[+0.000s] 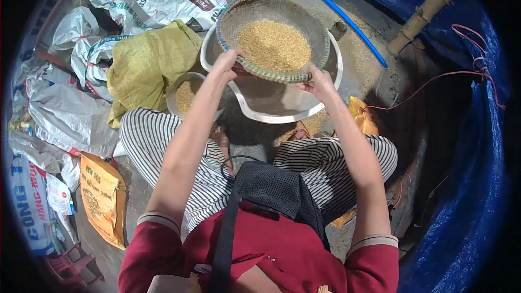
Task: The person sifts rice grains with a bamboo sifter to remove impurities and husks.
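underfoot, grain-dusted concrete floor (374,70), sacks (65,114) left, blue tarp (472,195) right.

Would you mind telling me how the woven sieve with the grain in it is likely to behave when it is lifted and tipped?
The woven sieve looks stiff at its bound rim, where the left hand and right hand grip it. The grain lies in a loose heap, so it would probably slide if tilted. The mesh looks thin, so the sieve itself is likely light; fine bits may drop into the white basin.
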Demonstrator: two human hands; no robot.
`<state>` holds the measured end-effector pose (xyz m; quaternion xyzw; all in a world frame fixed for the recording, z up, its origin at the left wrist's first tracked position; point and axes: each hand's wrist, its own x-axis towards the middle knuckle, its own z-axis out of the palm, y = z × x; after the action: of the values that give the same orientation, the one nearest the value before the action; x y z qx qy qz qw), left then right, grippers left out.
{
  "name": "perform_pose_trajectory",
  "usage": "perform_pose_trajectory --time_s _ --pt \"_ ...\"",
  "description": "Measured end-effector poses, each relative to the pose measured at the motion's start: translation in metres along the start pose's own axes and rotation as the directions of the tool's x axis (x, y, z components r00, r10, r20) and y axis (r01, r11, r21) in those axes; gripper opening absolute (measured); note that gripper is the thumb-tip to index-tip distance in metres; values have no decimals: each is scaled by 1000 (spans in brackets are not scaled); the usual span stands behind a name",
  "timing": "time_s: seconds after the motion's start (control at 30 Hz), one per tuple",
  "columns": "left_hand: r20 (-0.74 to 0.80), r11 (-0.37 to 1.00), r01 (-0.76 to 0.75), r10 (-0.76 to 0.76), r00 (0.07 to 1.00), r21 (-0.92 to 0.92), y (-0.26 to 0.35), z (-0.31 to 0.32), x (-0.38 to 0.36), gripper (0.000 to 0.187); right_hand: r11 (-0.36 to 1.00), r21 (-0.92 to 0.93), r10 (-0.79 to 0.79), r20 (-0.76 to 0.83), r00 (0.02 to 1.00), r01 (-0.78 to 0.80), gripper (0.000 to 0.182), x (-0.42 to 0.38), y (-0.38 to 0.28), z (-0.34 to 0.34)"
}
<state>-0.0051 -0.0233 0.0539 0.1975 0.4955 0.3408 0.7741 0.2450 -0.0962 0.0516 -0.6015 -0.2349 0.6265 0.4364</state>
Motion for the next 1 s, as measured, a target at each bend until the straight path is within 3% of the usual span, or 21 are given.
perform_pose_trajectory --time_s 0.07,0.17,0.33,0.37,0.43,0.5,0.57,0.63,0.73,0.8,0.83,0.9,0.97,1.0 --pt "-8 996 -83 83 997 -35 -8 1 10 35 999 42 25 18 1000 -25 40 -1 1 -3" --pt "-7 994 -85 84 996 -64 -11 -7 16 30 991 30 131 1 991 -131 38 -8 -1 -2" --pt "-44 985 -174 174 984 -10 -7 -2 10 28 1000 21 13 -61 998 -12 32 -6 3 1" --pt "6 975 -220 221 975 -29 -6 -6 14 30 998 14 -60 -75 995 62 30 -8 0 2" --pt "57 960 -274 277 959 -53 -8 -9 21 31 998 -25 -66 -102 993 64 30 -7 4 1" --pt "-76 966 -245 239 968 -78 -8 -1 9 34 995 -68 -78 -127 989 70 30 -1 5 1" --pt "-114 979 -191 183 976 -65 -18 4 -2 36 979 -118 149 -122 981 -163 27 4 11 -3" --pt "-208 998 -48 38 977 -44 -24 3 2 37 982 -119 131 -143 981 -148 27 5 21 -4" --pt "-124 990 -102 90 988 -93 -32 -10 19 34 987 -49 142 -209 968 -155 32 -5 23 1" --pt "-71 985 -148 142 987 -87 -26 -21 31 33 1000 4 -17 -177 984 18 34 -10 19 3" --pt "-34 978 -188 186 982 -88 -24 -23 36 32 999 7 -30 -181 983 32 34 -11 20 2" --pt "-25 970 -222 220 975 -102 -20 -14 29 30 985 -151 -117 -219 969 85 32 -12 18 6" --pt "-136 976 -219 215 967 -16 -25 -15 31 33 993 -113 -55 -184 981 35 31 -9 17 5" --pt "-210 989 -143 136 968 -20 -33 -20 42 38 995 -81 55 -139 989 -67 31 -5 18 0"
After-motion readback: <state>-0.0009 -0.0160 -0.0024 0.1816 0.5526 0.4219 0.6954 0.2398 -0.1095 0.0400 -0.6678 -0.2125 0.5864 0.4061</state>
